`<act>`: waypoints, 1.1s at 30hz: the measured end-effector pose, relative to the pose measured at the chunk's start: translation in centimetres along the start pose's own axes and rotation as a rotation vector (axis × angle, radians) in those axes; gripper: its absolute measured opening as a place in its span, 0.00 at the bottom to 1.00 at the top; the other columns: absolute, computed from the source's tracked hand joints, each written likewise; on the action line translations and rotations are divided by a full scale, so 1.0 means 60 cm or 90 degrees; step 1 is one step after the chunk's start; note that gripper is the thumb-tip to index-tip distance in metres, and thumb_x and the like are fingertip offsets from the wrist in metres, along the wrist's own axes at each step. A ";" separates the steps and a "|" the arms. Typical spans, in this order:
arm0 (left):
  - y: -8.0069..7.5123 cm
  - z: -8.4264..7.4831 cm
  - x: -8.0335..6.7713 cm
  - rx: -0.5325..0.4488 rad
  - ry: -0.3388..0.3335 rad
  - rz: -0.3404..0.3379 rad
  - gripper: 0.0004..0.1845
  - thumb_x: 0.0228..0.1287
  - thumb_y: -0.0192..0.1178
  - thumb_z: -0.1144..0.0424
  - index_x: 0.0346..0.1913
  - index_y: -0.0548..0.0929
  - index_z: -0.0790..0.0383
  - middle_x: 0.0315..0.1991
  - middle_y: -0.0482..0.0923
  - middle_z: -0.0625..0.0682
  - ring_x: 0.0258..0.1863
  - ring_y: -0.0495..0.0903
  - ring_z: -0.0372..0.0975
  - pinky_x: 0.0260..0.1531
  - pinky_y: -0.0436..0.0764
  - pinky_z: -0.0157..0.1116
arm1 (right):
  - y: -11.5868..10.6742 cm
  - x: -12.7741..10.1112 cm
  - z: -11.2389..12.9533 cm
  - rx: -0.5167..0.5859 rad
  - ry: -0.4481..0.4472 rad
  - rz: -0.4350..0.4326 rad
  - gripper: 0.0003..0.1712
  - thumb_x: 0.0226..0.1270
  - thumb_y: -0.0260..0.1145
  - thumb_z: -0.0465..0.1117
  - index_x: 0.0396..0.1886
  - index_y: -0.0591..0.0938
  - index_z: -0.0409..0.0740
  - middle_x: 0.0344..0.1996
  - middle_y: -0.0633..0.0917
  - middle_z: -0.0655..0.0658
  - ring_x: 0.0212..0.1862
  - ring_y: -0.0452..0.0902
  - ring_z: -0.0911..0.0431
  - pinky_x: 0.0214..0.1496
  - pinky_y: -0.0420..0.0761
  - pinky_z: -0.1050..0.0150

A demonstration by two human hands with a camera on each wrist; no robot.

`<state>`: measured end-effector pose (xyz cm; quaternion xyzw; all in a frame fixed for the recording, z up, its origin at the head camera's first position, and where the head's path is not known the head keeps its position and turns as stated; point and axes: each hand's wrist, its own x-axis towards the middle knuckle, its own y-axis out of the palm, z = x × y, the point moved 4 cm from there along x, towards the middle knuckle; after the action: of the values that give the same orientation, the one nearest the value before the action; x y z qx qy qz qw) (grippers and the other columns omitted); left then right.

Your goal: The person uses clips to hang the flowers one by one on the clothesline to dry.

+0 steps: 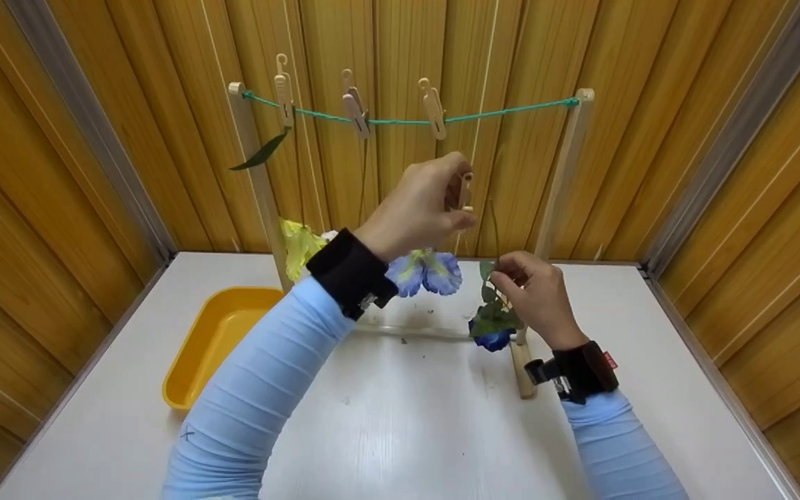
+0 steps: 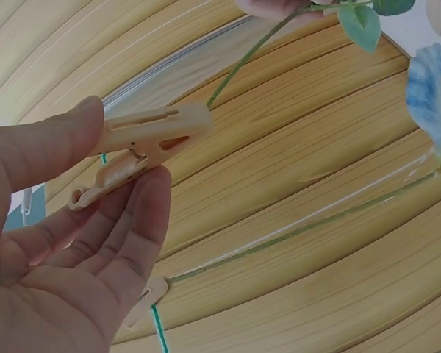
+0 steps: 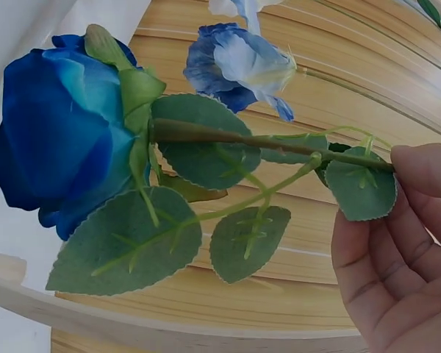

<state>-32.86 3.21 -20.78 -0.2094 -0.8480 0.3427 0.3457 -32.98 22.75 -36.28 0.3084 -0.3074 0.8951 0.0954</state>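
Near the middle, below the green line (image 1: 400,121), my left hand (image 1: 424,201) pinches a beige clothespin (image 2: 158,129) between thumb and fingers. My right hand (image 1: 535,295), lower and to the right, pinches the stem (image 3: 279,145) of a blue rose (image 3: 66,132) with green leaves. The rose hangs head down, its bare stem end pointing up near the clothespin; whether the two touch I cannot tell. A pale blue-violet flower (image 1: 424,272) hangs behind my left wrist, and a yellow flower (image 1: 301,246) further left.
Three clothespins sit on the line, the leftmost clothespin (image 1: 283,101) above a long green leaf (image 1: 261,153). Wooden posts, including the right post (image 1: 563,177), carry the line. A yellow tray (image 1: 195,340) stands left on the white table (image 1: 386,430); wood-patterned panels (image 1: 754,173) surround it.
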 end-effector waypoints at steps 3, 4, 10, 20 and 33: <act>-0.004 -0.008 0.015 0.012 -0.010 0.006 0.20 0.64 0.71 0.72 0.56 0.77 0.66 0.39 0.79 0.53 0.37 0.79 0.40 0.38 0.81 0.31 | -0.003 0.008 0.001 -0.008 -0.001 -0.008 0.05 0.68 0.70 0.29 0.41 0.86 0.35 0.33 0.87 0.42 0.33 0.79 0.54 0.37 0.76 0.75; -0.005 -0.010 0.020 0.018 -0.009 0.006 0.20 0.64 0.71 0.72 0.56 0.77 0.66 0.38 0.79 0.53 0.36 0.78 0.40 0.37 0.80 0.32 | -0.004 0.010 0.001 -0.010 0.000 -0.010 0.05 0.67 0.70 0.29 0.42 0.86 0.35 0.33 0.87 0.42 0.33 0.79 0.54 0.37 0.76 0.74; -0.021 -0.027 0.051 0.060 -0.003 0.004 0.18 0.65 0.71 0.71 0.54 0.77 0.66 0.36 0.77 0.52 0.33 0.75 0.38 0.33 0.74 0.30 | -0.008 0.032 0.007 -0.014 0.001 -0.019 0.05 0.68 0.70 0.29 0.42 0.85 0.34 0.33 0.88 0.41 0.34 0.79 0.52 0.38 0.76 0.74; -0.055 -0.059 0.096 0.088 -0.008 -0.008 0.16 0.67 0.66 0.72 0.55 0.76 0.66 0.37 0.78 0.51 0.34 0.77 0.37 0.35 0.77 0.29 | -0.026 0.065 0.038 -0.022 -0.009 -0.025 0.04 0.72 0.68 0.32 0.40 0.86 0.34 0.32 0.88 0.39 0.34 0.80 0.50 0.38 0.76 0.74; -0.070 -0.097 0.134 0.064 0.018 -0.066 0.13 0.68 0.67 0.69 0.49 0.74 0.63 0.34 0.73 0.47 0.33 0.72 0.35 0.35 0.71 0.29 | -0.050 0.096 0.074 -0.011 -0.018 -0.078 0.06 0.72 0.67 0.32 0.42 0.85 0.31 0.34 0.87 0.37 0.34 0.79 0.52 0.38 0.75 0.75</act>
<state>-34.53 7.62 -11.12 -0.1525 -0.8345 0.3639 0.3847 -34.23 22.31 -28.53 0.3384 -0.2967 0.8805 0.1486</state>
